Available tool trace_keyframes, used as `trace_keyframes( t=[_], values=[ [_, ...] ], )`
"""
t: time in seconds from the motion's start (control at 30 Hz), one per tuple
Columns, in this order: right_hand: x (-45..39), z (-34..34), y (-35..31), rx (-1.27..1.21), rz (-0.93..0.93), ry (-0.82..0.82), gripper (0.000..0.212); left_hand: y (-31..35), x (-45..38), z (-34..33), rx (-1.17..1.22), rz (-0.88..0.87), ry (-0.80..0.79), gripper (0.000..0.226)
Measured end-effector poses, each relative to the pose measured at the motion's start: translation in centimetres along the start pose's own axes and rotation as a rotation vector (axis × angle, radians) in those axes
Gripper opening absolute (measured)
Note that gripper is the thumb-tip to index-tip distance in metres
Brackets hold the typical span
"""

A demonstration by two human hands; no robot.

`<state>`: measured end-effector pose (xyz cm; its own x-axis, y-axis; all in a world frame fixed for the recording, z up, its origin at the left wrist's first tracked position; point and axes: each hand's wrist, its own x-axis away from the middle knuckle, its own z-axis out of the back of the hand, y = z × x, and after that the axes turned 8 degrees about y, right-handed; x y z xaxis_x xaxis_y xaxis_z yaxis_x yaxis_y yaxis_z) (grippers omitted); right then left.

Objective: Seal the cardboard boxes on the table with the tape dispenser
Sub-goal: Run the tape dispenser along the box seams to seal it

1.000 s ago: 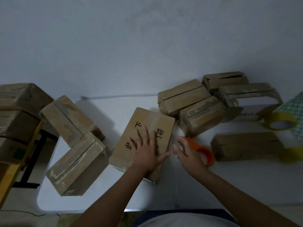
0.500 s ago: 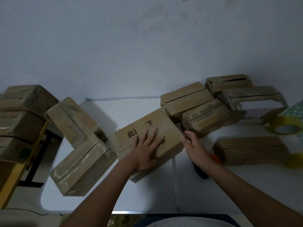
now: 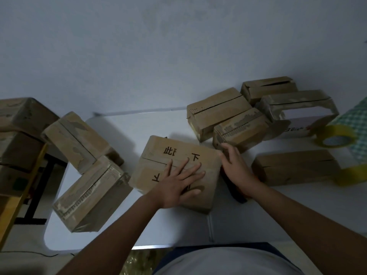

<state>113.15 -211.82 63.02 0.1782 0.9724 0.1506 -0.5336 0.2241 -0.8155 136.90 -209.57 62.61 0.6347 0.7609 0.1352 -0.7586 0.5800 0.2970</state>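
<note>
A cardboard box with black printed characters (image 3: 158,155) lies flat in the middle of the white table (image 3: 278,211). My left hand (image 3: 178,179) presses on its top with straight, spread fingers. My right hand (image 3: 236,169) rests against the box's right end, fingers at its far right corner. Only a dark part of the tape dispenser (image 3: 236,195) shows on the table under my right wrist.
Several more cardboard boxes surround it: two at the left (image 3: 79,139), (image 3: 89,195), a cluster at the back right (image 3: 218,110), one at the right (image 3: 294,167). Yellow tape rolls (image 3: 335,135), (image 3: 351,174) sit at the far right. Stacked boxes (image 3: 19,132) stand off the table's left edge.
The printed box has been turned clockwise and now lies squarer to me. My right hand moved from the dispenser to the box's right end; my left hand stayed flat on top.
</note>
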Motion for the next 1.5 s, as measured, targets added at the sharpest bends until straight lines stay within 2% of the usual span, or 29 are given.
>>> trace_keyframes(
  t=[0.13, 0.23, 0.33, 0.4, 0.47, 0.6, 0.73, 0.83, 0.97, 1.0, 1.1, 1.13, 1.33, 1.43, 1.5],
  values=[
    [-0.5, -0.6, -0.9, 0.095, 0.068, -0.074, 0.038, -0.9, 0.3, 1.1, -0.004, 0.028, 0.008, 0.061],
    [1.0, -0.5, 0.6, 0.049, 0.076, -0.041, 0.031, 1.6, 0.8, 1.0, 0.028, 0.180, 0.031, 0.075],
    [2.5, -0.8, 2.5, -0.013, 0.049, -0.006, 0.026, 4.2, 0.6, 0.0, 0.002, 0.297, -0.027, 0.097],
    [3.2, -0.8, 2.9, -0.038, 0.046, 0.018, 0.025, 4.7, 0.1, -0.5, -0.075, 0.302, -0.061, 0.111],
    [3.6, -0.8, 3.1, -0.051, 0.056, 0.030, 0.025, 4.5, -0.4, -0.4, -0.137, 0.252, -0.083, 0.113],
    [4.0, -0.9, 2.8, -0.065, 0.071, 0.027, 0.021, 2.1, -0.9, 1.4, -0.131, 0.142, -0.116, 0.108],
    [4.3, -1.1, 2.7, -0.026, 0.079, -0.036, 0.013, -0.1, -0.2, 2.9, -0.057, 0.161, -0.143, 0.092],
    [3.7, -0.9, 6.0, 0.104, 0.029, 0.005, 0.011, -0.9, 1.0, 2.1, -0.032, 0.164, -0.085, 0.081],
    [2.6, -0.3, 9.5, 0.231, -0.137, 0.078, 0.036, -1.8, 2.4, -0.2, -0.088, 0.137, 0.032, 0.067],
    [2.6, -0.4, 9.8, 0.233, -0.152, 0.066, 0.039, -1.8, 2.5, -0.6, -0.107, 0.138, 0.057, 0.066],
    [2.4, -0.8, 10.1, 0.275, -0.205, -0.054, 0.024, -1.6, 2.8, -1.5, -0.159, 0.140, 0.118, 0.063],
    [2.1, -1.0, 10.3, 0.306, -0.219, -0.078, 0.025, -1.5, 2.8, -1.6, -0.170, 0.145, 0.128, 0.061],
    [3.6, -0.1, 11.0, 0.542, -0.111, -0.094, 0.018, -1.9, 3.5, -1.6, -0.149, 0.116, 0.150, 0.057],
    [5.0, 1.1, 11.2, 0.504, -0.033, -0.105, 0.009, -2.2, 3.8, -1.7, -0.180, 0.047, 0.173, 0.057],
    [5.8, 1.9, 11.0, 0.395, 0.043, -0.092, 0.003, -2.3, 3.6, -1.6, -0.195, 0.024, 0.167, 0.056]
  ],
)
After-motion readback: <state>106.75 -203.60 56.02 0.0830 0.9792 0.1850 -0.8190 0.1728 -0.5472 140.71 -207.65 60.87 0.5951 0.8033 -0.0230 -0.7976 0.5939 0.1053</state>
